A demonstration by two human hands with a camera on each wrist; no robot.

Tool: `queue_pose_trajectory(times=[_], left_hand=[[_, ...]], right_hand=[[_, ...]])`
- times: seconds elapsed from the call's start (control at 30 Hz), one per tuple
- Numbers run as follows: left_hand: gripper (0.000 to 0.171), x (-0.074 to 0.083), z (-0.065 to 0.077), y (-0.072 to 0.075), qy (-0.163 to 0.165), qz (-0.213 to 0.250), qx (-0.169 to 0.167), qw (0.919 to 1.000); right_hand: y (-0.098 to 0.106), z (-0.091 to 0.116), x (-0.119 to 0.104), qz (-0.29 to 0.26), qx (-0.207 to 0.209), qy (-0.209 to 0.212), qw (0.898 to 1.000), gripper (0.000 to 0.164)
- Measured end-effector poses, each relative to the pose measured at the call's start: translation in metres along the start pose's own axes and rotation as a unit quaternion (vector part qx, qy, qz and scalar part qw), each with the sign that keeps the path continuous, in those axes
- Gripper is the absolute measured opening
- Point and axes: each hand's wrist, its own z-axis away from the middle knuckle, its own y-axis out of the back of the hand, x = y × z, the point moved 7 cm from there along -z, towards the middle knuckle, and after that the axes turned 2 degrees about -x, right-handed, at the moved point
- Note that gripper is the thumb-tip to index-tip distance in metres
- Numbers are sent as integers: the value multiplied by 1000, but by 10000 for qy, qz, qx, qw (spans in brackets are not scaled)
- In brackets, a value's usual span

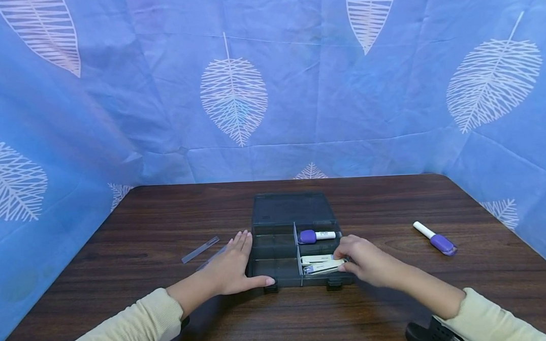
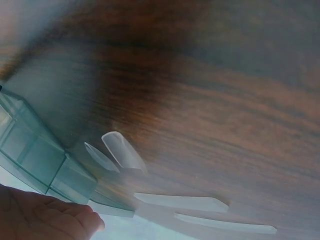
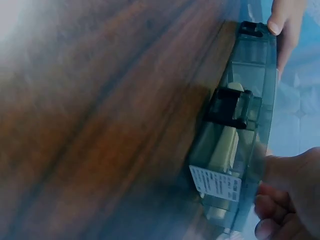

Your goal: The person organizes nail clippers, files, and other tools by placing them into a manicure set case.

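Note:
A dark see-through plastic box [image 1: 274, 247] with divided compartments stands on the table, its lid [image 1: 293, 209] folded back. My left hand [image 1: 233, 266] rests against its left side with fingers straight and the thumb at the front edge. My right hand [image 1: 366, 260] reaches into the front right compartment, thumb and fingers pinching the end of a cream nail clipper [image 1: 323, 267]. Just behind that clipper lies a second cream nail clipper [image 1: 314, 259]. In the compartment behind lies a white stick with a wide purple end [image 1: 309, 236]. Through the box wall, the right wrist view shows a cream clipper [image 3: 225, 147].
A matching purple-and-white stick [image 1: 441, 243] lies on the brown wooden table [image 1: 122, 279] at the right. Left of the box are clear plastic strips [image 1: 200, 249], partly hidden by my left hand. Two black latches [image 3: 230, 107] stick out from the box's front.

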Motion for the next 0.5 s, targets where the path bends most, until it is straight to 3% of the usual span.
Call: queue_pose_trajectory(times=[0.1, 0.3, 0.5], left_hand=[[108, 0, 0, 0, 0, -10, 26, 10000], [108, 0, 0, -1, -5, 5, 40, 10000], [108, 0, 1, -1, -23, 37, 44, 10000]], right_hand=[[0, -4, -2, 302, -212, 43, 9993, 5], [-3, -12, -2, 753, -556, -2, 9956, 21], [-7, -18, 1, 791, -865, -205, 9929, 19]])
